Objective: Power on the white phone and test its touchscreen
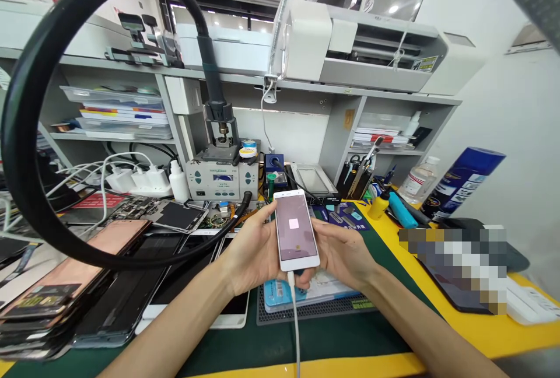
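Observation:
A white smartphone [297, 232] is held up over the bench, its lit screen facing me with a small pale square on it. My left hand [252, 245] grips its left side, the thumb along the edge. My right hand [343, 252] closes on the right side, with fingers curled behind the bottom corner. A white charging cable [295, 314] runs from the phone's lower end down to the bench edge. Below the hands lie a blue-and-white packet [277, 295] and a dark mesh pad [324, 310], partly hidden by the phone and hands.
A hot air station [221, 179] stands behind, its thick black hose [26, 150] looping across the left. Stacked phone parts [83, 249] and tablets fill the left side. On the right are a spray can [468, 179], a clear bottle [420, 179] and a yellow bottle [378, 206].

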The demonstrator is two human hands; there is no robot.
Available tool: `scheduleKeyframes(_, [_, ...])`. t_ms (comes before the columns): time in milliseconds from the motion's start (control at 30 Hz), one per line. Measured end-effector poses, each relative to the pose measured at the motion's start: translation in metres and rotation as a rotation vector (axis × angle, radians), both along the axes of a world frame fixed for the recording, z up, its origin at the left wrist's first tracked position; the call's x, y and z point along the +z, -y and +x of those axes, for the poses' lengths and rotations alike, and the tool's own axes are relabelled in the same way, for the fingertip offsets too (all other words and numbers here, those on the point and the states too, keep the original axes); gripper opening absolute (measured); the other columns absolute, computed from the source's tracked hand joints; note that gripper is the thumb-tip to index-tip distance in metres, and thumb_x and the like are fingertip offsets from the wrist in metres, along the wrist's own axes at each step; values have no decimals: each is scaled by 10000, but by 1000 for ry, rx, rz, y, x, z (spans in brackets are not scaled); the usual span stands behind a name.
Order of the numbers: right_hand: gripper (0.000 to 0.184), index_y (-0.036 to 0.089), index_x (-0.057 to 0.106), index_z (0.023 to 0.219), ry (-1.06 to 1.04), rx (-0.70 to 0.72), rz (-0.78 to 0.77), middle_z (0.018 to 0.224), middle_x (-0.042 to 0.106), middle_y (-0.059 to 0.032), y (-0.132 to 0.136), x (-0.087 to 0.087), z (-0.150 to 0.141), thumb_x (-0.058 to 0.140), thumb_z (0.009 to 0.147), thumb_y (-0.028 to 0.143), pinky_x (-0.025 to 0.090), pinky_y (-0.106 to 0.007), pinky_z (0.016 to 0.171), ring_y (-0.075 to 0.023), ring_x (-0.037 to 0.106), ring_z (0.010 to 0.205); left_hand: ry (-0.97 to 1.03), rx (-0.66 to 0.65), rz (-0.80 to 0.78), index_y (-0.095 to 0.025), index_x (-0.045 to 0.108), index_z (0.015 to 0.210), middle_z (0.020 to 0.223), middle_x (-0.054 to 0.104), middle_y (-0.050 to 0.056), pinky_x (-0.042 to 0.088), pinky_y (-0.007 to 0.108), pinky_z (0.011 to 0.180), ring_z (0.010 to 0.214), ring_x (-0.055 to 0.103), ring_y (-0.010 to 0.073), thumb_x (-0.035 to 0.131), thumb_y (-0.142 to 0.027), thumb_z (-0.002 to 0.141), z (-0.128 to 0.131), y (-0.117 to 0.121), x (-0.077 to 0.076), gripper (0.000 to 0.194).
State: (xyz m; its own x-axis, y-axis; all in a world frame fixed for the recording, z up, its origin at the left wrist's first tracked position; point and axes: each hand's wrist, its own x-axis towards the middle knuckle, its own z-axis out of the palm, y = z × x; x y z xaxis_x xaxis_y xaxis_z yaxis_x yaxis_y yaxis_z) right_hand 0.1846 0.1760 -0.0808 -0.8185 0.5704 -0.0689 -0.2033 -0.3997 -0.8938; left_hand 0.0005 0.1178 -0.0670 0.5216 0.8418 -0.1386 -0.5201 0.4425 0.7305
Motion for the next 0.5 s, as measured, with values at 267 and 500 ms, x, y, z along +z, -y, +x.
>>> scheduleKeyframes(267, [459,156,500,1366,-31,1,6,1045,696,-138,-2,-1,0,452,951,345,631,-408,605,-254,715,783,-7,-49,41,-193,606,1287,1082,675,180,472,449,753,739,634,286,326,-706,920,1,1,2,690])
scheduleKeyframes(500, [444,174,503,1358,-27,30,4,1108,687,-139,-4,-2,3,451,960,364,641,-395,612,-269,730,826,-14,-43,21,-181,582,1262,1043,669,173,486,471,728,765,626,296,338,-706,927,-1,-3,-1,669])
